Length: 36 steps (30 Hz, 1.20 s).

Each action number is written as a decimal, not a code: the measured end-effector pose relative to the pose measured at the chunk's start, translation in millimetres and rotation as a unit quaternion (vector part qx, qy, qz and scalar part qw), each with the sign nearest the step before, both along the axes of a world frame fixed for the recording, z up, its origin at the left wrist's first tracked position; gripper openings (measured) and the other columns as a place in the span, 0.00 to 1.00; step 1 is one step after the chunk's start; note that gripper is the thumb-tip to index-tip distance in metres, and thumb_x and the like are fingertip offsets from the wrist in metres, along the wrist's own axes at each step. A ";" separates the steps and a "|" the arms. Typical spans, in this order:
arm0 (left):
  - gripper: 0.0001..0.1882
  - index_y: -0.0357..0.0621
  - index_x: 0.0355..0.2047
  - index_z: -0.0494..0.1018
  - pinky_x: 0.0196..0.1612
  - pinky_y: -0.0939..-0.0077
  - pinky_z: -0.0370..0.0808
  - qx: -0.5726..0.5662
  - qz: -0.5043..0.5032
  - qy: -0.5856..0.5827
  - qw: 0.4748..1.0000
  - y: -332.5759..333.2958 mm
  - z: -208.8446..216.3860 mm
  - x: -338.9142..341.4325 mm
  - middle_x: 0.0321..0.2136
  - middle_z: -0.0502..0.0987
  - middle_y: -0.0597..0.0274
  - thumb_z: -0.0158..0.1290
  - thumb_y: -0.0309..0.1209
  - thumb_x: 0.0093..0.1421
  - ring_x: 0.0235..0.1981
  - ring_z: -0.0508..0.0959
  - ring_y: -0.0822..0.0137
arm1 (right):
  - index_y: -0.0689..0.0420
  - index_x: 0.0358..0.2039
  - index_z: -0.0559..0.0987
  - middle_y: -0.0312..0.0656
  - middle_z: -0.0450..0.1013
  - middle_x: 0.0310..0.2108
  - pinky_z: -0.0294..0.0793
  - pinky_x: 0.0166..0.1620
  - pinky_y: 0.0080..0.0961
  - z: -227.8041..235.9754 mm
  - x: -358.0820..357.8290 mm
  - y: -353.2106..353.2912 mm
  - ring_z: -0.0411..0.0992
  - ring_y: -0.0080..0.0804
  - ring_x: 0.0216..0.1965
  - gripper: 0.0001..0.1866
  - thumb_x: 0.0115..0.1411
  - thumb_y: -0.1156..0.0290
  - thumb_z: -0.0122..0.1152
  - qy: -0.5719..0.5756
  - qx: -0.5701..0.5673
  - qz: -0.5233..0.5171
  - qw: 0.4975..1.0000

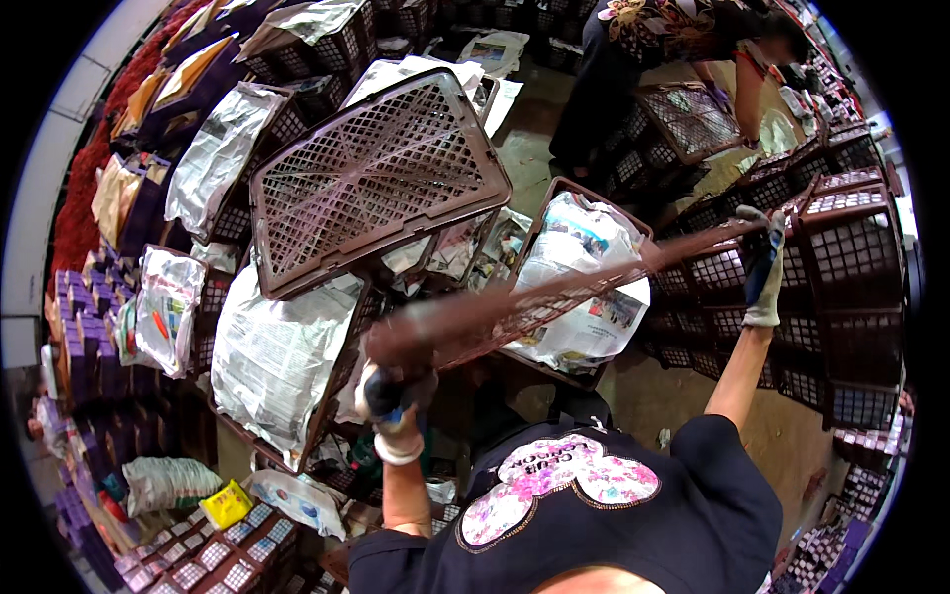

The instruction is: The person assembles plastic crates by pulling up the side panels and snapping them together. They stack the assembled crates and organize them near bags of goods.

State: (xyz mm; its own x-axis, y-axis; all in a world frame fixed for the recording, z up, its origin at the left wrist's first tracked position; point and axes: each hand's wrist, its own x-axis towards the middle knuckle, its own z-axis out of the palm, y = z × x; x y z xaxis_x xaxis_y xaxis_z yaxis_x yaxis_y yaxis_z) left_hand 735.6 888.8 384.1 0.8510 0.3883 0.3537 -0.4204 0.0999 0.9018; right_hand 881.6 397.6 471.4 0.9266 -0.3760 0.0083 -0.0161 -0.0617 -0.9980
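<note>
Both my hands are gloved and hold a brown lattice crate lid, seen nearly edge-on and smeared by motion. My left hand is closed on its near left end; the fingers are partly hidden and blurred. At the far right end my right hand grips the edge with its fingers. Below the lid stands a crate covered with newspaper. Left of it is another newspaper-covered crate, close to my left hand. A second brown lattice lid rests tilted over the crates behind.
Stacked brown crates rise beside my right hand. A co-worker bends over crates at the far right. Purple boxes are piled at the left. A yellow packet and a pale sack lie at the lower left.
</note>
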 end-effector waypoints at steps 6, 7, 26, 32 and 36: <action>0.09 0.45 0.36 0.71 0.34 0.83 0.67 -0.263 0.072 0.315 0.909 -123.2 -53.5 -2.8 0.29 0.72 0.73 0.57 0.26 0.55 0.29 0.68 0.80 | 0.64 0.57 0.65 0.39 0.68 0.51 0.61 0.55 0.22 -98.4 85.2 -37.2 0.65 0.26 0.50 0.30 0.59 0.60 0.58 0.040 0.007 0.109 0.993; 0.07 0.46 0.34 0.72 0.33 0.83 0.66 -0.307 0.073 0.370 0.874 -141.1 -65.4 -7.2 0.28 0.71 0.75 0.57 0.27 0.55 0.29 0.67 0.80 | 0.63 0.57 0.64 0.39 0.68 0.51 0.60 0.55 0.21 -107.6 102.9 -37.1 0.65 0.26 0.51 0.31 0.57 0.62 0.61 0.108 -0.085 0.124 0.983; 0.07 0.43 0.34 0.76 0.28 0.85 0.67 -0.216 0.288 0.394 0.846 -185.8 -105.4 -105.7 0.25 0.74 0.75 0.58 0.31 0.57 0.25 0.70 0.82 | 0.66 0.53 0.67 0.44 0.70 0.47 0.65 0.52 0.25 -178.8 109.3 9.1 0.68 0.31 0.46 0.26 0.57 0.69 0.61 0.113 -0.067 0.289 0.948; 0.08 0.40 0.35 0.76 0.29 0.84 0.70 -0.223 0.325 0.357 0.847 -154.1 -88.2 -127.1 0.24 0.76 0.72 0.58 0.29 0.57 0.24 0.72 0.80 | 0.67 0.55 0.65 0.45 0.68 0.51 0.63 0.54 0.25 -148.2 78.7 49.0 0.66 0.31 0.49 0.28 0.56 0.68 0.62 0.073 -0.083 0.287 0.952; 0.08 0.38 0.35 0.75 0.27 0.84 0.71 -0.225 0.332 0.323 0.857 -136.5 -98.1 -149.6 0.24 0.76 0.70 0.59 0.28 0.56 0.22 0.73 0.79 | 0.67 0.55 0.64 0.45 0.67 0.51 0.61 0.56 0.25 -155.6 68.7 58.8 0.65 0.31 0.50 0.29 0.56 0.69 0.62 0.070 -0.053 0.322 0.943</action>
State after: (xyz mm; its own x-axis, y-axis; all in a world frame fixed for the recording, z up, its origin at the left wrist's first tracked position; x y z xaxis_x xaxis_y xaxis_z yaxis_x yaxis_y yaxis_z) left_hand 586.0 752.2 286.0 0.3502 0.8365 -0.4214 0.0539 0.4312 0.9007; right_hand 950.3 456.4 315.7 0.9574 0.2607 -0.1245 -0.0720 -0.2022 -0.9767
